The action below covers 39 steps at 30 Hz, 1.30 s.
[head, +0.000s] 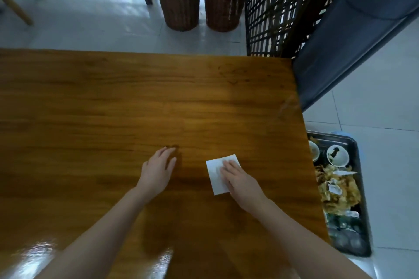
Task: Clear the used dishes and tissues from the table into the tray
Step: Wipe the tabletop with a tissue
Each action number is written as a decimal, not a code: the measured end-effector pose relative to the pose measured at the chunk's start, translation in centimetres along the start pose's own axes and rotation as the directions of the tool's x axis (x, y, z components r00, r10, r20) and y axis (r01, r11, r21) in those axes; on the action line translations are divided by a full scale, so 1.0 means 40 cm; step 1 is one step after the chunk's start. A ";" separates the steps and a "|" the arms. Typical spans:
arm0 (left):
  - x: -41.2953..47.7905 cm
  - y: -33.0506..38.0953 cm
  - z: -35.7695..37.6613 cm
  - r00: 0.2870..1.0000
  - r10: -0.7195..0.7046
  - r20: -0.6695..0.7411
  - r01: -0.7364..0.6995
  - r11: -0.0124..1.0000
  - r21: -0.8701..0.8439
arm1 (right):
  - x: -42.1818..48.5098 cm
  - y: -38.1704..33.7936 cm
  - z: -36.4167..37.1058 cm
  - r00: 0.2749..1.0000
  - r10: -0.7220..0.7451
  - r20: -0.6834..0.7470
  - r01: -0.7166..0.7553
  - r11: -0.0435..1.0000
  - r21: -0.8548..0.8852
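Pressing flat on the white tissue (214, 175), the right hand (239, 180) has its fingers (227, 165) straight and close together on the paper, not curled round it. The left hand (158, 167) rests on the bare table (113, 97) just beside, with its fingers loose and slightly apart, holding nothing. The tissue lies flat on the table, near the right edge and in front of the person. The tray (362, 188) stands lower than the table, beyond that right edge, and is already crowded with small bowls (337, 155), food scraps and crumpled paper. The main risk is probably that the thin sheet slides under the flat palm instead of being picked up. If it is swept over the edge, it may flutter past the tray to the floor, because it is so light. It could also land on the heap of scraps and slip off. The tissue is a folded rectangle. Its long axis runs away from the person, and the far end leans a little to the left.
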<state>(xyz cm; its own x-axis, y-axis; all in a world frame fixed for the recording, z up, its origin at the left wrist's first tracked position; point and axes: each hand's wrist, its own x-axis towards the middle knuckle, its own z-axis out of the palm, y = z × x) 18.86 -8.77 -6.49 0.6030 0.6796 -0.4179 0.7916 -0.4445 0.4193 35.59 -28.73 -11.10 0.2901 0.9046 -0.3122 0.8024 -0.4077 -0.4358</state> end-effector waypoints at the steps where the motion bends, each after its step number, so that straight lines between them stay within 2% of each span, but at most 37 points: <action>1: 0.001 0.009 0.006 1.000 -0.019 -0.014 0.019 1.000 -0.007 | 0.000 0.008 -0.005 0.999 -0.022 0.034 0.022 1.000 -0.004; 7: 0.018 0.045 0.031 0.995 -0.081 -0.061 0.077 0.995 -0.058 | 0.057 0.025 -0.038 0.966 -0.241 0.088 0.240 0.970 0.024; 12: 0.051 0.054 0.034 0.994 -0.096 -0.058 0.092 0.994 -0.060 | 0.162 0.053 -0.094 0.959 -0.272 0.077 0.270 0.962 0.033; 15: 0.070 0.055 0.032 0.994 -0.088 -0.068 0.083 0.995 -0.061 | 0.235 0.084 -0.135 0.978 -0.195 0.074 0.195 0.981 0.011; 19: 0.089 0.054 0.024 0.995 -0.061 -0.083 0.056 0.997 -0.055 | 0.291 0.134 -0.185 0.998 -0.005 -0.070 0.000 0.998 -0.066; 21: 0.099 0.057 0.018 0.995 -0.046 -0.088 0.042 0.998 -0.044 | 0.283 0.153 -0.196 0.993 0.042 -0.110 -0.053 0.994 -0.095; 24: 0.111 0.068 0.015 0.997 -0.023 -0.080 0.020 0.999 -0.034 | 0.222 0.161 -0.175 0.984 0.050 -0.169 -0.067 0.993 -0.095; 27: 0.124 0.086 0.023 0.998 -0.014 -0.060 0.013 1.000 -0.019 | 0.124 0.138 -0.121 0.982 0.066 -0.175 -0.067 0.998 0.002; 31: 0.145 0.121 0.040 1.000 0.021 -0.018 -0.021 1.000 0.022 | -0.004 0.116 -0.084 0.980 -0.040 -0.193 0.047 0.998 0.030; 36: 0.176 0.166 0.055 0.999 0.050 0.015 -0.051 0.997 0.064 | -0.102 0.191 -0.101 0.981 -0.088 -0.172 0.095 0.995 0.033; 39: 0.193 0.183 0.058 0.998 0.058 0.023 -0.060 0.995 0.074 | -0.118 0.269 -0.140 0.969 0.094 -0.228 -0.087 0.995 0.042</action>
<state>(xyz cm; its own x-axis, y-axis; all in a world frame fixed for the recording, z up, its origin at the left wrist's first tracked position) 29.54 -8.14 -8.51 0.6501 0.6390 -0.4110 0.7593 -0.5265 0.3825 45.76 -36.68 -9.60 0.4753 0.8667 -0.1512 0.7516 -0.4893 -0.4424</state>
